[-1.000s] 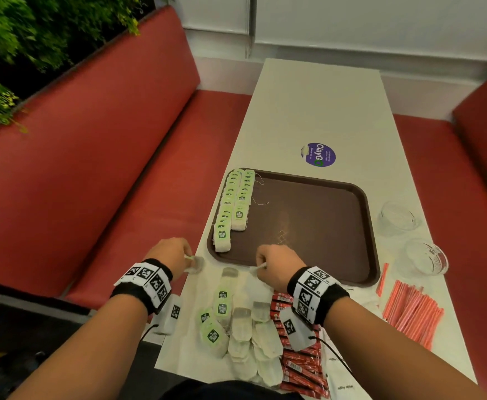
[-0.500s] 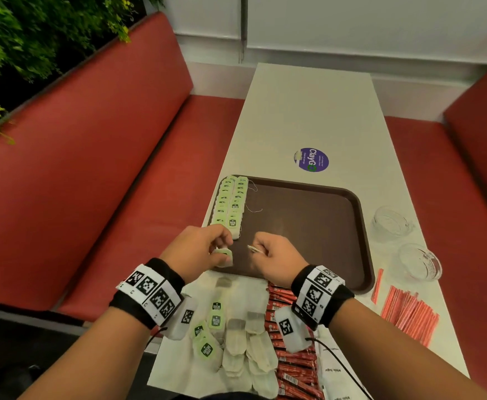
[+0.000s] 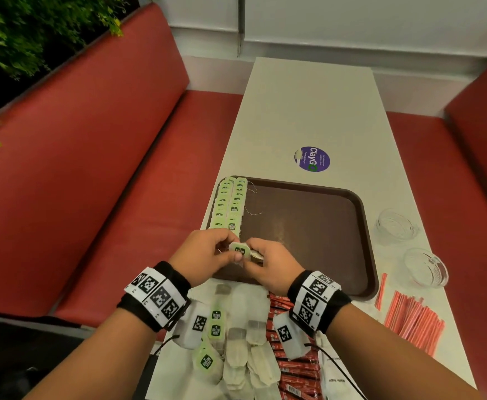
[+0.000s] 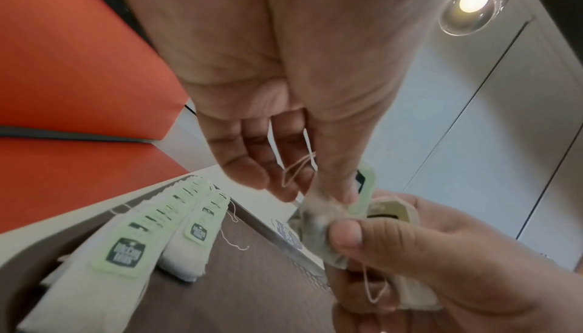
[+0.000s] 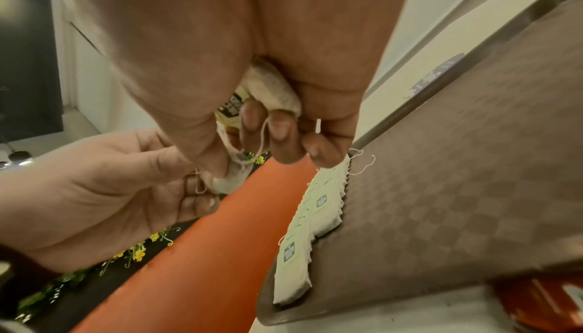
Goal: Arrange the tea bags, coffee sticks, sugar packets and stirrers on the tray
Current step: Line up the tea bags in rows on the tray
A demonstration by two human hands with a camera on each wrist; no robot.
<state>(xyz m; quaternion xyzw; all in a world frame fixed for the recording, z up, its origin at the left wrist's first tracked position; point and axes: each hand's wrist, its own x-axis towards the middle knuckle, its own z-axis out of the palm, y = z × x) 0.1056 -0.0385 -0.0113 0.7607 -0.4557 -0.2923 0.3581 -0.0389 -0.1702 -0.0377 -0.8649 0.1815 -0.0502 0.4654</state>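
Both hands meet above the near left corner of the brown tray (image 3: 308, 232). My left hand (image 3: 230, 251) pinches a white tea bag with a green tag (image 3: 240, 250), its string looped by the fingers. My right hand (image 3: 251, 256) curls round a second tea bag (image 5: 274, 91) pressed against the first. Two overlapping rows of tea bags (image 3: 230, 206) line the tray's left side. Loose tea bags (image 3: 245, 350), red coffee sticks (image 3: 294, 362), white sugar packets (image 3: 334, 381) and red-striped stirrers (image 3: 412, 321) lie on the white table in front of the tray.
Two empty glass bowls (image 3: 395, 223) (image 3: 425, 267) stand right of the tray. A purple sticker (image 3: 311, 159) is on the table beyond it. Red bench seats (image 3: 92, 168) flank the table, with plants at the far left.
Each hand lifted a tea bag from the loose pile near the table's front. The hands then moved forward and together, and now meet over the tray's near left corner.
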